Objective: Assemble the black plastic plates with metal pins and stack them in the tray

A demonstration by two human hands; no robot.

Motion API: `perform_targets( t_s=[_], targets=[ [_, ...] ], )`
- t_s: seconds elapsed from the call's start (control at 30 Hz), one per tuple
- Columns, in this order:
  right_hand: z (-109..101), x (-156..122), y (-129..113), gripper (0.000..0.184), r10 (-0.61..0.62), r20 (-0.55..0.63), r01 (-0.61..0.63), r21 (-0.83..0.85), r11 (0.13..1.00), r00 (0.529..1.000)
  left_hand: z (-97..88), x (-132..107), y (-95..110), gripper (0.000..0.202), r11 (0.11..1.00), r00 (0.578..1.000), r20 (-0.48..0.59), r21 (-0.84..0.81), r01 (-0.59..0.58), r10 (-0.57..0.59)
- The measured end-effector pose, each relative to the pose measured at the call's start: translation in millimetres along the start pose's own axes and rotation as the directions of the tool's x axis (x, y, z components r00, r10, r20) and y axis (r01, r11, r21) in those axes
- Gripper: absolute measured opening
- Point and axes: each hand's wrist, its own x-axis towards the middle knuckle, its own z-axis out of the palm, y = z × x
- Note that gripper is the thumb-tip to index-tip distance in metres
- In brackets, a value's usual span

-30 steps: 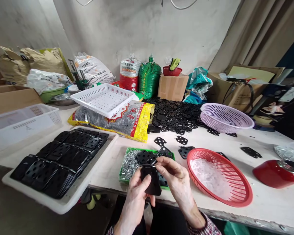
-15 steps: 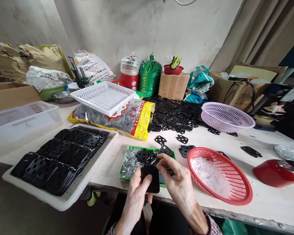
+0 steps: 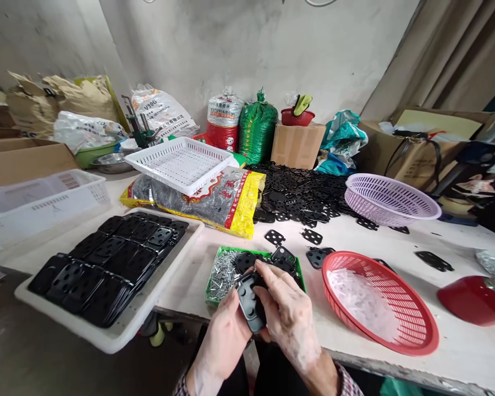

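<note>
Between my hands, at the front edge of the table, is a black plastic plate with round holes or recesses, tilted with its raised rim towards me. My left hand is closed on its left and lower side. My right hand grips its top and right side, thumb against the face and fingers over the upper edge. Just beyond them stands a green tray with small metal pins. More black plates lie at the tray's right side, partly hidden by my right hand.
On the left, a white tray bears stacked black plates. A red basket with clear plastic pieces stands right, near a red container. Behind are a heap of black plates, a purple basket and a white basket.
The black plate has turned from its smooth face to its rimmed, holed face and is now tilted. My right hand has moved from its top corner to wrap its right side.
</note>
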Motion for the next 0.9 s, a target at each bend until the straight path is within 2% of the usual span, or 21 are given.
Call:
perform_targets(
  t_s=[0.07,0.1,0.23,0.33,0.47,0.6,0.7,0.77,0.8,0.9],
  targets=[
    [3,4,-1,0.046,-0.031,0.049,0.031,-0.009,0.999,0.998,-5.2,-3,2,0.036,0.998,0.999,0.026,-0.055,0.032,-0.031],
    [5,7,-2,0.043,-0.036,0.067,0.037,-0.008,0.999,0.997,-8.1,-4,3,0.033,0.998,1.000,0.003,-0.057,0.025,-0.024],
    [19,14,-2,0.028,0.015,0.122,-0.022,0.056,0.998,0.992,-18.8,-9,10,0.025,0.989,0.984,-0.163,0.140,-0.055,0.077],
    [30,14,0,0.026,0.050,0.146,-0.068,0.121,0.990,0.988,-23.9,-7,13,0.034,0.973,0.982,-0.159,0.220,-0.062,0.099],
    [36,11,2,0.032,0.059,0.122,-0.079,0.165,0.983,0.991,-27.8,0,10,0.056,0.995,0.993,-0.103,0.087,-0.043,0.052],
    [33,11,3,0.033,0.077,0.157,-0.107,0.191,0.976,0.985,-30.5,0,13,0.058,0.998,1.000,-0.023,-0.068,-0.005,0.004],
    [28,16,8,0.027,0.154,0.207,-0.188,0.156,0.970,0.966,-29.8,-6,26,0.058,0.995,0.999,-0.002,-0.087,-0.048,0.048],
    [27,19,11,0.022,0.223,0.303,-0.236,0.007,0.972,0.926,-28.9,-9,35,0.057,0.991,0.993,-0.008,-0.071,-0.117,0.116],
    [28,21,11,0.021,0.251,0.377,-0.229,-0.104,0.968,0.892,-28.7,-10,39,0.056,0.987,0.988,-0.036,-0.043,-0.154,0.153],
    [36,22,7,0.021,0.301,0.609,-0.071,-0.371,0.926,0.734,-29.7,-9,42,0.051,0.967,0.953,-0.178,0.115,-0.228,0.246]
  ],
)
